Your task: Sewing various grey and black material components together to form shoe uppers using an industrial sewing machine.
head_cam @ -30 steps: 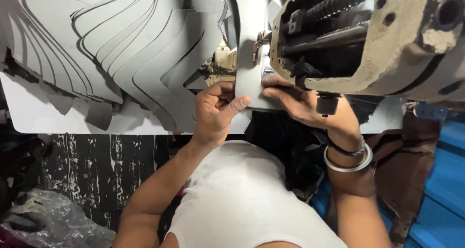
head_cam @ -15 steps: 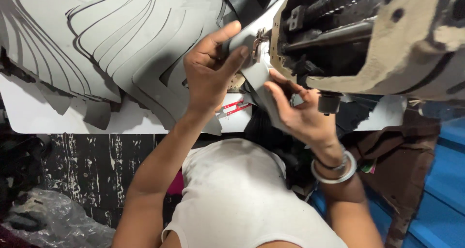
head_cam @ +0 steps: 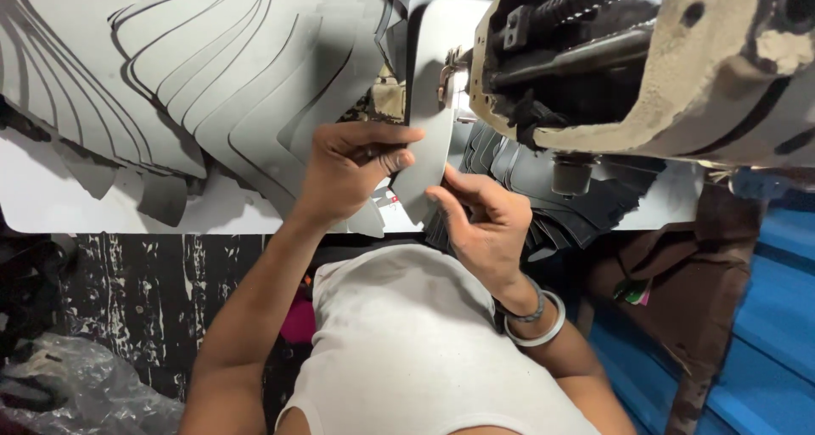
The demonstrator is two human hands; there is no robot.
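Note:
A long curved grey cut piece [head_cam: 429,104] runs from my hands up to the needle area of a worn cream sewing machine [head_cam: 645,70]. My left hand [head_cam: 352,172] pinches the piece's left edge between thumb and fingers. My right hand [head_cam: 484,227], with a metal bangle and a dark band on the wrist, holds the piece's lower end from the right. The top of the piece sits beside the lit spot under the machine head.
A big fanned stack of grey cut pieces [head_cam: 195,70] covers the white table [head_cam: 51,202] to the left. Darker pieces [head_cam: 560,202] lie under the machine on the right. A crumpled plastic bag [head_cam: 76,392] lies on the floor at lower left, blue panels at right.
The grey piece has swung upright and now feeds into the machine. My left hand has dropped from high on the piece to its left edge; my right hand has shifted to the lower end.

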